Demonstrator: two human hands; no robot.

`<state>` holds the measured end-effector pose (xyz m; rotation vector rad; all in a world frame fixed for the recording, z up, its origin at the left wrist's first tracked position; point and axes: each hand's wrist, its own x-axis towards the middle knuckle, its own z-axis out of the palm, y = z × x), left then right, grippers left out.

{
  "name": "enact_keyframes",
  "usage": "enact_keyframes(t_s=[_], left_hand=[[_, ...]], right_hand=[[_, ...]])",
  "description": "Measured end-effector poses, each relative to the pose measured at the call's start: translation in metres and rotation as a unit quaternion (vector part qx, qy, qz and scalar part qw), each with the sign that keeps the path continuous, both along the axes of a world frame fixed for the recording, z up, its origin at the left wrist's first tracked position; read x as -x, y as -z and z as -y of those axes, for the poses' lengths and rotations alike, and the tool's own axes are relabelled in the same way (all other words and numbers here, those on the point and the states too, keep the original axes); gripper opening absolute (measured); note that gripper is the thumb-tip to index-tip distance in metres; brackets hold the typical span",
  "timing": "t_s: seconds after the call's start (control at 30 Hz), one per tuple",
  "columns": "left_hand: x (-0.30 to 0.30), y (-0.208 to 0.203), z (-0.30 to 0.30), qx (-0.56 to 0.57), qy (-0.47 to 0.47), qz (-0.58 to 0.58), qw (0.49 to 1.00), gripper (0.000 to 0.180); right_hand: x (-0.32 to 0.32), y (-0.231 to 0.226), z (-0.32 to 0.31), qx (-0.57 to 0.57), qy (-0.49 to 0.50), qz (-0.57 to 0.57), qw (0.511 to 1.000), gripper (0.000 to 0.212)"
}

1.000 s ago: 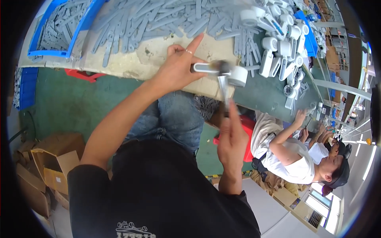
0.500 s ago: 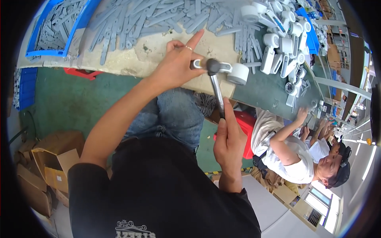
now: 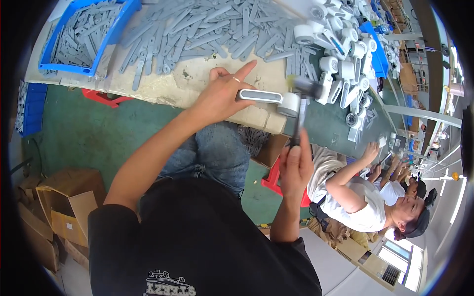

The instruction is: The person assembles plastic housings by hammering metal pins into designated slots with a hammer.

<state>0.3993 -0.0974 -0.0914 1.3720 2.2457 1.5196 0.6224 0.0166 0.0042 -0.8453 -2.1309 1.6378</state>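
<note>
Blue bin (image 3: 109,39) of grey strips, 10 o'clock. Loose grey strips (image 3: 197,34) heaped on the counter (image 3: 163,85), 12 o'clock. Left hand (image 3: 222,96), curled round one end of a white round-headed device (image 3: 261,95) (index finger outstretched), 1 o'clock, over the counter's near edge. Right hand (image 3: 296,167), closed about a hammer (image 3: 300,118), head blurred. White devices (image 3: 345,69), piled, 2 o'clock.

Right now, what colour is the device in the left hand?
White device with grey handle strip; head view.
</note>
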Motion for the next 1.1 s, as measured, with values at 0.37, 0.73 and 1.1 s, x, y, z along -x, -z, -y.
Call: enact_keyframes(t_s=[0.37,0.73,1.1], left_hand=[[0.005,-0.018,0.052,-0.058,-0.061,-0.28,0.956,0.048],[0.079,-0.071,0.085,-0.067,-0.26,-0.094,0.959,0.033],[0.39,-0.089,-0.002,-0.125,-0.46,0.089,0.875,0.048]], right_hand=[[0.035,0.043,-0.021,-0.037,0.003,-0.148,0.988,0.052],[0.081,0.092,-0.048,0.003,-0.033,-0.046,0.998,0.046],[0.071,0.096,-0.038,0.011,-0.002,-0.022,1.0,0.041]])
